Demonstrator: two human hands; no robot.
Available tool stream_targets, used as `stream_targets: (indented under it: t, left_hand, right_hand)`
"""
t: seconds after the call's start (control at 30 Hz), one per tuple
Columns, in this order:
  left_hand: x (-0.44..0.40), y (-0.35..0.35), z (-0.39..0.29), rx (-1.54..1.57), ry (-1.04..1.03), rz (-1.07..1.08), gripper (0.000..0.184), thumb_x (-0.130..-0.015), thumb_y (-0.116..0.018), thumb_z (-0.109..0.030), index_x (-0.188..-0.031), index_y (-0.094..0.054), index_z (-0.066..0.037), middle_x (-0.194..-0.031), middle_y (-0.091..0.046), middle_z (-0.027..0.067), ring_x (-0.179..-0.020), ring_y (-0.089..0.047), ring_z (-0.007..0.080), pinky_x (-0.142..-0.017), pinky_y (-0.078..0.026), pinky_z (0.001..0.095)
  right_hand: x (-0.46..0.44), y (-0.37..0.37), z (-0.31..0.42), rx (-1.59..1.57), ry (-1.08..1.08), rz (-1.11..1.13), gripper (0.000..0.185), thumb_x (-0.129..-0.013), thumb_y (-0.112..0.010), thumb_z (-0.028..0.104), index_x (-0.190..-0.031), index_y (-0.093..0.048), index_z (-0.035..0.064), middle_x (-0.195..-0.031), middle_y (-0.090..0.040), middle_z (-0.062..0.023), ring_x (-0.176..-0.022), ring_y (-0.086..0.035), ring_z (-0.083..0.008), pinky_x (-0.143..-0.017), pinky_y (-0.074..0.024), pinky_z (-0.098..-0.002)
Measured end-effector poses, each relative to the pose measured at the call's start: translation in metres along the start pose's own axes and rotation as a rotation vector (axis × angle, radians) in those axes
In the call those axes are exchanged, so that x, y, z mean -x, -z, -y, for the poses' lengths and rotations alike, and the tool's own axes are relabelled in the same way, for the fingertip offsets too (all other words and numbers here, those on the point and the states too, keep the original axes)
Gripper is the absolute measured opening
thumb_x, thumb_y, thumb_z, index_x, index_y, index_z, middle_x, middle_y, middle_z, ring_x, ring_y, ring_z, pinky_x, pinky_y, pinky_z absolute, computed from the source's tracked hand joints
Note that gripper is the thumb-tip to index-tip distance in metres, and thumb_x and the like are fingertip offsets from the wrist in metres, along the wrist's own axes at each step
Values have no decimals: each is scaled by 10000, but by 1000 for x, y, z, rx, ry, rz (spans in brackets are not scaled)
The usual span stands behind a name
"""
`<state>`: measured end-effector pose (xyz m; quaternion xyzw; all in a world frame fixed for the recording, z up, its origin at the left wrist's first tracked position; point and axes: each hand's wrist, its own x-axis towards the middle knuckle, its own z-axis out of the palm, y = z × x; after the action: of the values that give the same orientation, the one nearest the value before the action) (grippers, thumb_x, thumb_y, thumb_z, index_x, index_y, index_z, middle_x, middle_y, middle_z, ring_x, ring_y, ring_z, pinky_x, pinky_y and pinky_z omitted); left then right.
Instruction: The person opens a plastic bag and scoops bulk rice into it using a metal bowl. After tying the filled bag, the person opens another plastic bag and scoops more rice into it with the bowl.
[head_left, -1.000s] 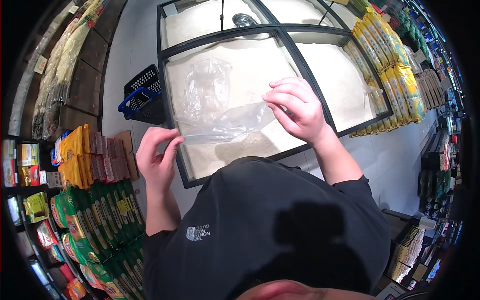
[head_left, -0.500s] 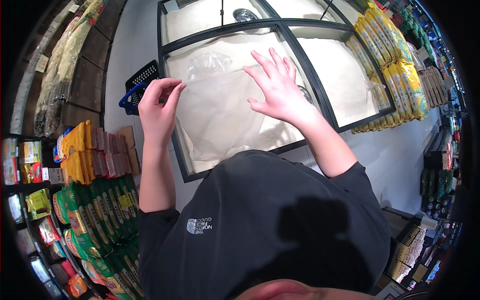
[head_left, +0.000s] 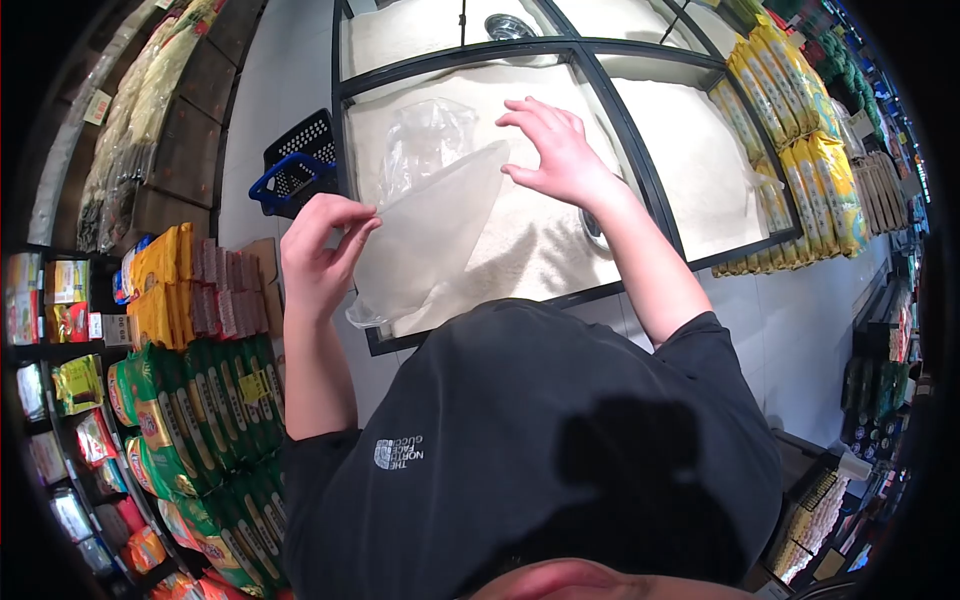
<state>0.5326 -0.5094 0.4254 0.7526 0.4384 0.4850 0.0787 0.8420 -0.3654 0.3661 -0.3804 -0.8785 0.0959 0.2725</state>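
Note:
My left hand (head_left: 322, 250) pinches the upper left corner of a thin, translucent plastic bag (head_left: 430, 240). The bag hangs slack over a black-framed bin of white grain that looks like rice (head_left: 520, 255). Its upper right corner rises near my right hand (head_left: 562, 160), which is open, thumb and fingers apart, with a gap to the bag. Beyond the held bag, another clear, crumpled plastic bag (head_left: 432, 130) lies on the grain. A shiny metal bowl or scoop (head_left: 592, 230) is partly hidden behind my right forearm.
Left of the bin stands a blue and black basket (head_left: 300, 165). Another metal bowl (head_left: 508, 27) lies in the far bin. Yellow bags (head_left: 825, 180) are stacked on the right. Green packs (head_left: 200, 420) and orange packs (head_left: 165, 290) fill shelves on the left.
The bag's right side has swung left and narrowed, uncovering more grain. My right hand has turned, its fingers less spread. My left hand still pinches the corner. The whole view has shifted slightly.

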Motion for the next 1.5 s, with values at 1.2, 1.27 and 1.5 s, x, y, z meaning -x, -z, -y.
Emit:
stream_targets:
  t: [1.2,1.27,1.5]
  left_hand:
    - [60,-9,-51,21,211,44,343,-719,-758,184,-1008,-700,10,-893,-698,97,-836,-646,230,-747,-516,319]
    - [58,-9,-52,-9,216,49,341,-728,-748,189,-1017,-697,16,-899,-692,99,-844,-646,228,-750,-516,314]
    - [60,-4,-60,-155,234,-79,326,-783,-715,195,-1056,-689,20,-925,-689,95,-865,-644,206,-754,-511,289]
  right_hand:
    - [57,-76,-28,-496,112,159,236,-834,-751,243,-1017,-696,106,-1246,-681,-67,-1216,-618,-273,-1074,-406,-470]
    - [67,-84,-35,-403,196,160,220,-836,-757,238,-1004,-709,105,-1177,-705,-54,-1156,-650,-272,-1045,-434,-455]
    - [73,-42,-39,-444,244,-25,84,-834,-748,171,-904,-738,125,-916,-730,-14,-895,-696,-236,-816,-532,-360]
